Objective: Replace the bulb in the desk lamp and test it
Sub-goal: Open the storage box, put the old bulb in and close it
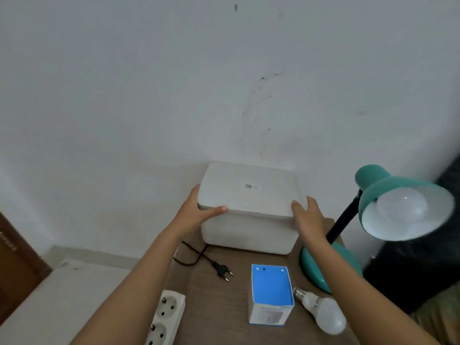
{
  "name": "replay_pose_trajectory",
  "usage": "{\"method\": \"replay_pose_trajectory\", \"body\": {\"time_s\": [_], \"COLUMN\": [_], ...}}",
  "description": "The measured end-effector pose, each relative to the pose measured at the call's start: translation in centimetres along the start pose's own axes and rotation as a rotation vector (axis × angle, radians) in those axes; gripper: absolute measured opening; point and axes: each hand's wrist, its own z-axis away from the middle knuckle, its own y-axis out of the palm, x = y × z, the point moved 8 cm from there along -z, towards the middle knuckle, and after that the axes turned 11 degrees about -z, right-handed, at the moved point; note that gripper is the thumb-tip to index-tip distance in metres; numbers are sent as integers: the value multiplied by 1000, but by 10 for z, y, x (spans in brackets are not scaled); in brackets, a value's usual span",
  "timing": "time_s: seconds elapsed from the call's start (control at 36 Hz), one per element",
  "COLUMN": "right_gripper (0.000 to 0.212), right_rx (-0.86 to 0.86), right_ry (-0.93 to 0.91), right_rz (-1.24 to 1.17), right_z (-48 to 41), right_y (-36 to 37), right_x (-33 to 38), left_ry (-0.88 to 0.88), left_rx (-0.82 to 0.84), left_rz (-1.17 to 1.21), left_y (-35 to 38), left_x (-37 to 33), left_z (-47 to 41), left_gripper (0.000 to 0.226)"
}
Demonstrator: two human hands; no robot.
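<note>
- Head view: I see my left hand (199,210) clasping the left edge of a white lidded box (251,207), thumb lying along the lid's front rim.
- My right hand (307,216) grips the right front corner of the same lid, fingers curled over its edge; the box stands at the back of the brown table (219,302), against the wall.
- The teal desk lamp (388,202) stands just right of my right hand, its shade tilted toward me with a white bulb (400,206) seated inside; its round base sits beneath my right forearm.
- A loose bulb (323,311) lies on its side near the table's front, below my right forearm, touched by neither hand.
- A blue-and-white bulb carton (271,295) stands open just left of the loose bulb.
- The black plug (222,270) lies unplugged between my forearms; a white power strip (165,317) sits at the table's left edge, under my left forearm.
</note>
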Motion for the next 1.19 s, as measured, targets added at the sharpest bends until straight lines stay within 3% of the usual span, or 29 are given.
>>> {"method": "replay_pose_trajectory", "body": {"time_s": [0.17, 0.39, 0.78, 0.94, 1.11, 1.19], "right_gripper": [44, 55, 53, 64, 76, 85], "right_rx": [-16, -27, -61, 37, 178, 206], "right_ry": [-3, 35, 2, 42, -43, -99], "right_rz": [-26, -162, -389, -435, -360, -279], "right_z": [0, 0, 3, 4, 19, 24], "right_y": [-1, -5, 2, 3, -2, -1], "right_x": [2, 3, -10, -17, -12, -14], "left_ry": [13, 25, 45, 69, 118, 126], "left_rx": [-40, -40, -120, -63, -40, -51], "left_rz": [81, 134, 104, 113, 200, 229], "left_y": [0, 0, 2, 2, 2, 5], "left_x": [3, -9, -4, -4, -3, -1], "left_z": [-3, 0, 5, 5, 7, 8], "left_gripper": [97, 93, 63, 73, 57, 63]}}
